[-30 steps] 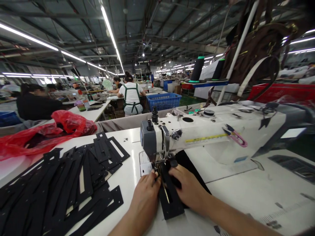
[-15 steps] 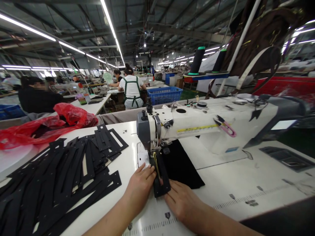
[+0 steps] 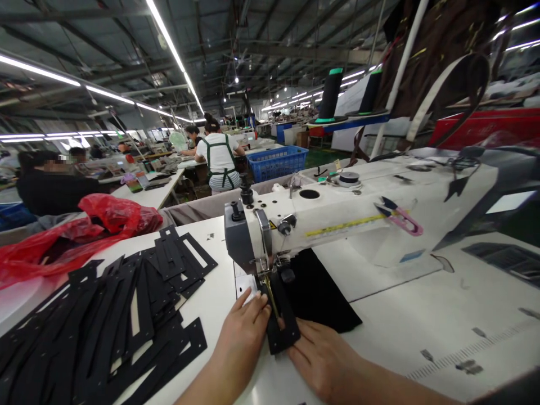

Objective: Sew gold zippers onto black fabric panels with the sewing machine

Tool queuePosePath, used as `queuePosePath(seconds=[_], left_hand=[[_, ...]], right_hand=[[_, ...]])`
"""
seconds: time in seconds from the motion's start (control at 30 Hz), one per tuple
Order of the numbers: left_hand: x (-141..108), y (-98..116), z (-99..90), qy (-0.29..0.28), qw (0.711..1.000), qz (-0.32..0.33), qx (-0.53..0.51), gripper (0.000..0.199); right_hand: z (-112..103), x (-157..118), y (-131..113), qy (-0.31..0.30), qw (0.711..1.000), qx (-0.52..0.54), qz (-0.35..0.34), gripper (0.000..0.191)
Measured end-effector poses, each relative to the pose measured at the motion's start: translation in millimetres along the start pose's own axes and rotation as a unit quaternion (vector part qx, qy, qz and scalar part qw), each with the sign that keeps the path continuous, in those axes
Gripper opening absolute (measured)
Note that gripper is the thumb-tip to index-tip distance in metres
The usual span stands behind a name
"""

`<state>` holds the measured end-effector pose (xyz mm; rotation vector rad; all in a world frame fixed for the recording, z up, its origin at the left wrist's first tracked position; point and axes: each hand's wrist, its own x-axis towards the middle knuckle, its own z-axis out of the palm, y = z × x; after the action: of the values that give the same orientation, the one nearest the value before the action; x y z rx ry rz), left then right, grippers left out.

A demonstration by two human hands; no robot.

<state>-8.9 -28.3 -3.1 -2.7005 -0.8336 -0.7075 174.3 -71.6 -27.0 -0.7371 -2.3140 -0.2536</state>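
Under the head of the white sewing machine [image 3: 346,219] lies a black strip piece [image 3: 283,336] with a slot and a gold zipper [image 3: 272,298] showing in it. My left hand [image 3: 242,337] rests on the strip's left edge, fingertips near the needle area. My right hand [image 3: 323,357] touches the strip's lower right edge, its fingertips partly hidden at the piece. A larger black cloth [image 3: 323,292] lies to the right, partly beneath the machine arm. Many slotted black pieces [image 3: 113,320] are piled on the table at the left.
Red plastic [image 3: 113,216] lies at the table's far left. Pink-handled snips [image 3: 403,219] rest against the machine arm. Behind are thread cones [image 3: 331,95], a blue basket [image 3: 278,163] and people at other tables, one in a white shirt [image 3: 217,152].
The view has shifted, so the machine looks nearer and lower. Both hands keep the same hold on the black strip, with no clear movement along it.
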Motion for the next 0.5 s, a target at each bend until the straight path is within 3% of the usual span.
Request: queuePosePath(seconds=[0.27, 0.5], left_hand=[[3, -12, 7.6, 0.032, 0.999, 0.032, 0.017, 0.028], [10, -23, 10.7, 0.036, 0.998, 0.037, 0.031, 0.03]], right_hand=[[8, 16, 16, 0.001, 1.0, -0.008, 0.009, 0.029], [12, 21, 31, -0.059, 0.998, -0.006, 0.005, 0.017]])
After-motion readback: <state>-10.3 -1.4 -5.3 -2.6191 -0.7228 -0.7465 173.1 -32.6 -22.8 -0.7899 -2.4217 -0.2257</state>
